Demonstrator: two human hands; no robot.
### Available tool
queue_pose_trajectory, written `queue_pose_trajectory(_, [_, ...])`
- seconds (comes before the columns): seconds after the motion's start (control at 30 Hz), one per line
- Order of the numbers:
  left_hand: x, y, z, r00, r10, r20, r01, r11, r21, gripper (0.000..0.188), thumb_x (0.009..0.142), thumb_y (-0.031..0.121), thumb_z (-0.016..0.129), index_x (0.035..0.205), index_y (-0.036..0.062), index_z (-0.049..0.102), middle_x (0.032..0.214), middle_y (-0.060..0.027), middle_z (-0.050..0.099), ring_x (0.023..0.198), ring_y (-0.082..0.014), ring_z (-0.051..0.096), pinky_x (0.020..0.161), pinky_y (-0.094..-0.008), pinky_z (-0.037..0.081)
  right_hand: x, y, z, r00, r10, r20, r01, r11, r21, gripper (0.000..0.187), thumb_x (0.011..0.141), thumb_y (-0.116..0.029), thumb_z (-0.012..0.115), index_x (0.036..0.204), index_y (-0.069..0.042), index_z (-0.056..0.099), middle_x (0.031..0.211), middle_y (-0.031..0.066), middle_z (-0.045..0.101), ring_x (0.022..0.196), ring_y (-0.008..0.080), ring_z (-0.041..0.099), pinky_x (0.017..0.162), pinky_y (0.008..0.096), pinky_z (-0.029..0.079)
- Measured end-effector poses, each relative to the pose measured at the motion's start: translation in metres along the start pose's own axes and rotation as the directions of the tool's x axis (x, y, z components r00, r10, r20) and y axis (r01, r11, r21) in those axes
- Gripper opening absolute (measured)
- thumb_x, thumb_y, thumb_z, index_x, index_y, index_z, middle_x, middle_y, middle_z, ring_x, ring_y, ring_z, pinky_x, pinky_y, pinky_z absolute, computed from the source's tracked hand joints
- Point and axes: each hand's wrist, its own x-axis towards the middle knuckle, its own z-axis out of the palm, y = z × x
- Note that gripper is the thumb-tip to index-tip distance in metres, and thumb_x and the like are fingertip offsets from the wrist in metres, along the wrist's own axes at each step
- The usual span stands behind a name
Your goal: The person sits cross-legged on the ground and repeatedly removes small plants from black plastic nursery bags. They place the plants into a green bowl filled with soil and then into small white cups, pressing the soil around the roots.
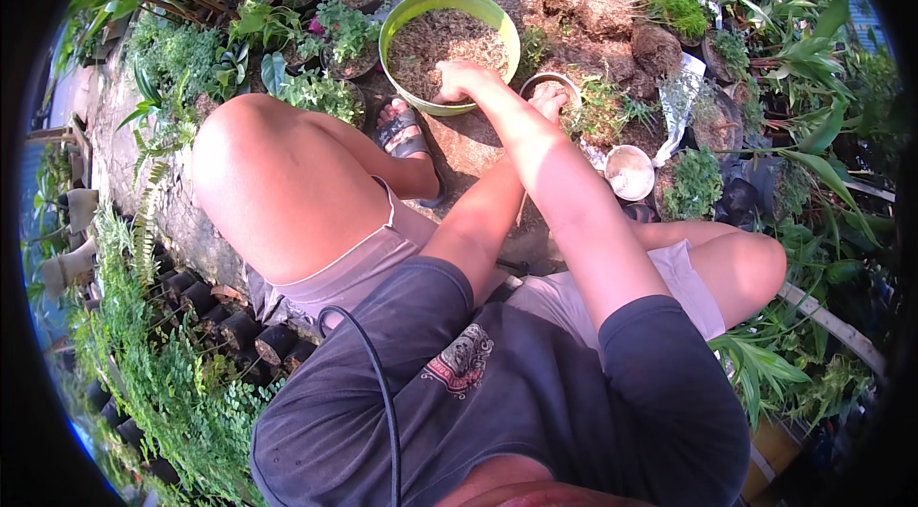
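My forearms cross. My right hand (464, 80) reaches over to the left into a yellow-green tub (510, 33) holding brown, crumbly potting mix (435, 40). Its fingers curl down into the mix at the tub's near side, their tips partly hidden. Beneath the right forearm, my left hand (548, 103) grips a small round pot (572, 86) at its near edge, fingers reaching over the rim. Part of that hand and pot is covered by the right arm. A small white pot (629, 172) with pale contents stands to the right.
Clumps of roots and soil (656, 50) lie beyond the small pot, beside a bright green tufted plant (674, 2). A crumpled silvery plastic bag (681, 105) lies at right. Potted plants (349, 38) crowd the left of the tub. My sandalled foot (402, 136) is close to it.
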Motion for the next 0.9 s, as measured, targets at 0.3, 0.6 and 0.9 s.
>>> queue_pose_trajectory(0.3, [-0.009,0.004,-0.003,0.991,-0.074,0.115,0.085,0.992,-0.094,0.032,0.08,0.003,0.055,0.111,0.0036,0.064,0.114,-0.0203,0.062,0.111,-0.038,0.055,0.094,-0.0463,0.044,-0.013,-0.013,-0.022,0.999,0.03,-0.034,-0.024,0.987,0.158,0.064,0.062,-0.029,0.084,0.115,0.001,0.066,0.117,0.0207,0.066,0.106,0.0278,0.064,0.09,0.0366,0.05])
queue_pose_trajectory(0.6, [0.014,0.014,-0.03,0.856,-0.314,0.41,0.372,0.926,-0.068,0.027,0.084,0.01,0.058,0.11,0.0028,0.066,0.112,-0.0251,0.063,0.111,-0.0395,0.058,0.096,-0.0475,0.044,-0.066,0.0,-0.105,0.968,0.2,0.15,-0.242,0.589,0.771,0.067,0.067,-0.037,0.085,0.125,-0.011,0.063,0.147,0.0143,0.043,0.14,0.0256,0.032,0.111,0.0552,0.024])
queue_pose_trajectory(0.9, [-0.002,0.014,-0.035,0.959,-0.138,0.249,0.153,0.987,-0.045,0.038,0.093,0.018,0.037,0.108,0.0082,0.07,0.111,-0.0184,0.057,0.112,-0.0351,0.051,0.1,-0.0434,0.04,-0.152,0.082,-0.151,0.95,0.268,0.163,-0.311,0.738,0.598,0.055,0.069,-0.043,0.082,0.118,-0.021,0.07,0.152,0.0125,0.039,0.135,0.0235,0.038,0.104,0.0427,0.034])
